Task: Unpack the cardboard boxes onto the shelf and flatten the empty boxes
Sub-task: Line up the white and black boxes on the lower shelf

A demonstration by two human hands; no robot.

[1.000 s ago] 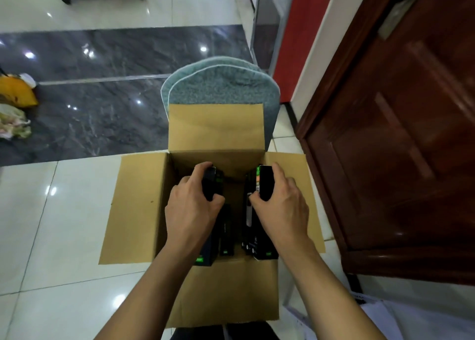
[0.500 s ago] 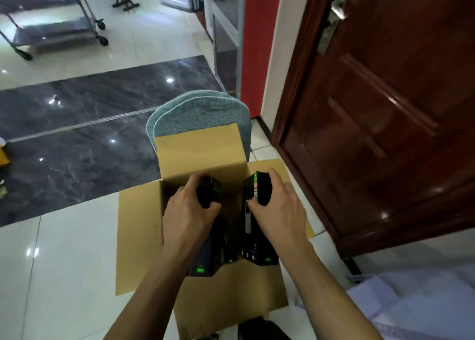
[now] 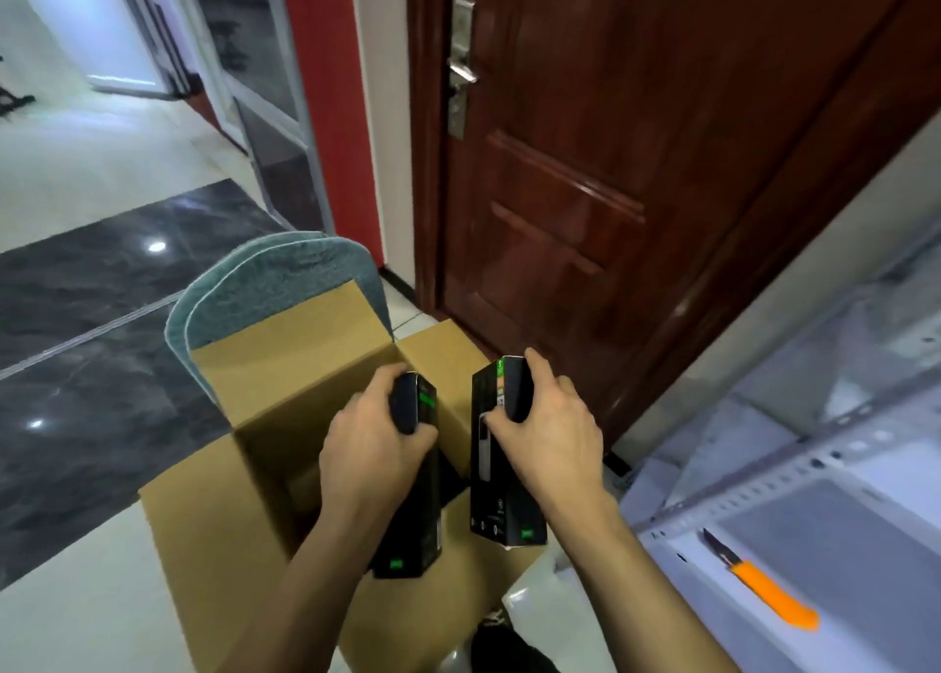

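Observation:
An open cardboard box (image 3: 244, 509) stands on the floor, flaps spread. My left hand (image 3: 371, 448) grips the top of a tall black product box with green marks (image 3: 415, 545), held above the carton's opening. My right hand (image 3: 550, 428) grips a second black product box (image 3: 501, 509), lifted clear over the carton's right flap. Both black boxes are upright. The white metal shelf (image 3: 794, 474) runs along the right side.
An orange utility knife (image 3: 764, 591) lies on the shelf at lower right. A dark wooden door (image 3: 636, 163) stands just behind the carton. A teal mat (image 3: 275, 285) lies behind the carton. A black shoe (image 3: 509, 647) shows at the bottom edge.
Both hands have lifted the black boxes up out of the carton. The view has swung right, bringing the shelf and knife into sight.

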